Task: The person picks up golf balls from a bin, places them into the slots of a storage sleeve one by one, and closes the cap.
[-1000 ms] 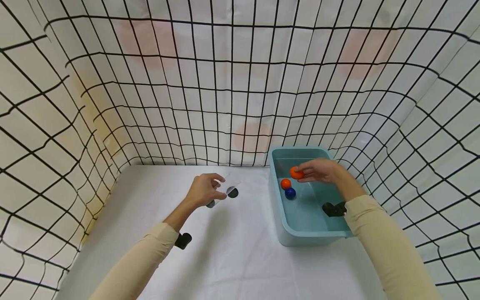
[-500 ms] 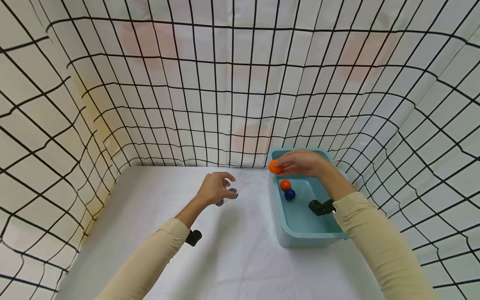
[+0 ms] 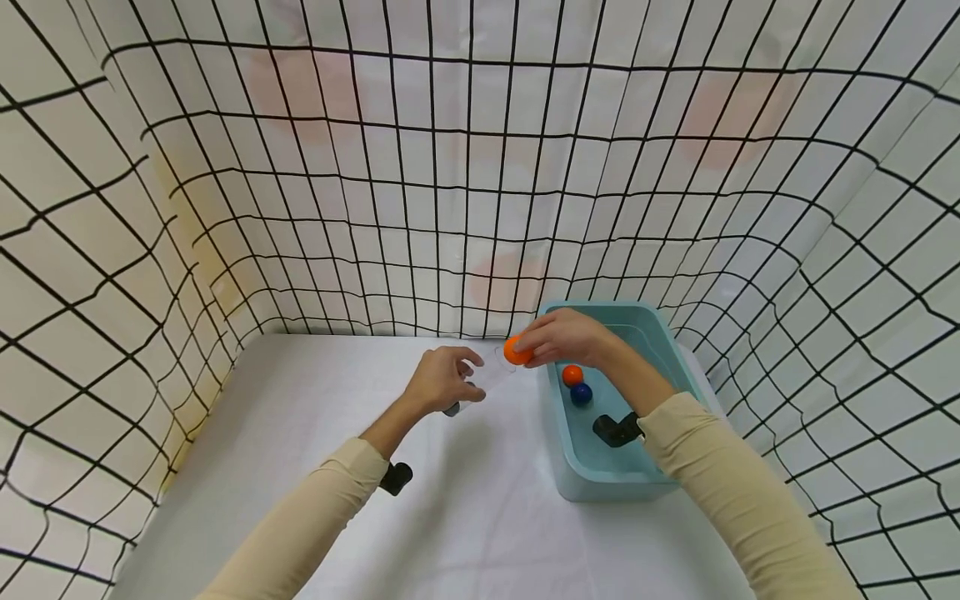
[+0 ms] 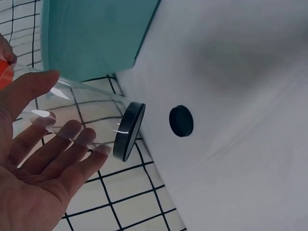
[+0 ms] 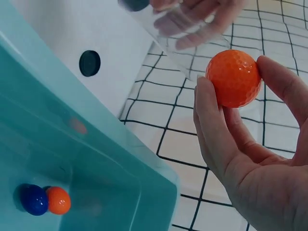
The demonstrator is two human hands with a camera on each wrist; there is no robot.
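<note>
My left hand (image 3: 442, 379) holds a clear tube (image 4: 96, 108) lying on a slant, its lower end closed by a black cap (image 4: 129, 132). The thumb and fingers are curled around it. Between thumb and fingertips, my right hand (image 3: 566, 337) pinches an orange golf ball (image 5: 233, 78) at the tube's upper end. Whether the ball sits at the rim or partly inside cannot be made out. A second black cap (image 4: 181, 120) lies on the white tabletop below the tube.
A teal bin (image 3: 607, 490) stands on the right, under my right forearm. Inside, by its left wall, an orange ball (image 3: 572, 375) and a dark blue ball (image 3: 581, 394) touch. Black netting (image 3: 480, 133) over white cloth rises at the back and both sides.
My right hand has carried the orange golf ball left, out from over the bin to the tube. The left hand has shifted a little rightward with the tube.
</note>
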